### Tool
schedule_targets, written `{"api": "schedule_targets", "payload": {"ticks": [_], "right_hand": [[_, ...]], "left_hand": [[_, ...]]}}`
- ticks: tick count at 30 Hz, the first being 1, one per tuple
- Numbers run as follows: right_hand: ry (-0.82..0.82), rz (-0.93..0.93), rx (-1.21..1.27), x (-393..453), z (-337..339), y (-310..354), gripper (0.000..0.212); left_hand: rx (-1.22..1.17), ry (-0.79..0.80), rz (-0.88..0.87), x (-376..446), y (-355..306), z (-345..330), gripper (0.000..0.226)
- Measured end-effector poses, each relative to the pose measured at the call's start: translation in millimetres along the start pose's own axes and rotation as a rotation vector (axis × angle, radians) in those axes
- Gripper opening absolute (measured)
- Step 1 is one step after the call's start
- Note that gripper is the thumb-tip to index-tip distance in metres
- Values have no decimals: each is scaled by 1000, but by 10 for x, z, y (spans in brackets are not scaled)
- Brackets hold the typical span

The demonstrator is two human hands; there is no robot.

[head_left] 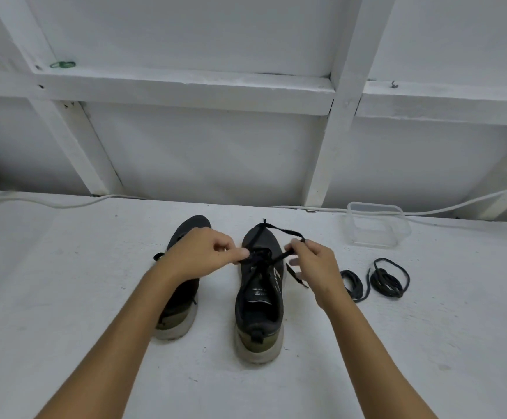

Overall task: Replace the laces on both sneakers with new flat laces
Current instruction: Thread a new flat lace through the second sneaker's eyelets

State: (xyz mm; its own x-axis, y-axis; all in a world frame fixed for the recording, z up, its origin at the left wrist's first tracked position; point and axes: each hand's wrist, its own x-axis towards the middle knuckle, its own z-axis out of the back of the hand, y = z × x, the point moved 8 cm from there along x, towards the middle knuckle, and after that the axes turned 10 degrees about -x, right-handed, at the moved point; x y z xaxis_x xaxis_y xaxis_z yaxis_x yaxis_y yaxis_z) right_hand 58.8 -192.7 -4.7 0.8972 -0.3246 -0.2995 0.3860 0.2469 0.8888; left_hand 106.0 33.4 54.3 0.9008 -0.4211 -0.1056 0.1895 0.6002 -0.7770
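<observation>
While both sneakers stand on the white bench (64, 297), toes toward the wall, I note my left hand (199, 255) pinching the black lace (279, 229) over the right sneaker (259, 297). Right hand (315, 264) pinches the lace's loop. Left sneaker (182, 297) sits just beside. Two coiled laces (388, 278) lie right of the right sneaker, clear container (376, 225) beyond.
</observation>
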Motion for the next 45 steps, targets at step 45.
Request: {"api": "schedule_targets", "payload": {"ticks": [45], "right_hand": [[-150,254,-624,75,178,403,12]], "left_hand": [[-230,-48,-4,-195,51,258,31]]}}
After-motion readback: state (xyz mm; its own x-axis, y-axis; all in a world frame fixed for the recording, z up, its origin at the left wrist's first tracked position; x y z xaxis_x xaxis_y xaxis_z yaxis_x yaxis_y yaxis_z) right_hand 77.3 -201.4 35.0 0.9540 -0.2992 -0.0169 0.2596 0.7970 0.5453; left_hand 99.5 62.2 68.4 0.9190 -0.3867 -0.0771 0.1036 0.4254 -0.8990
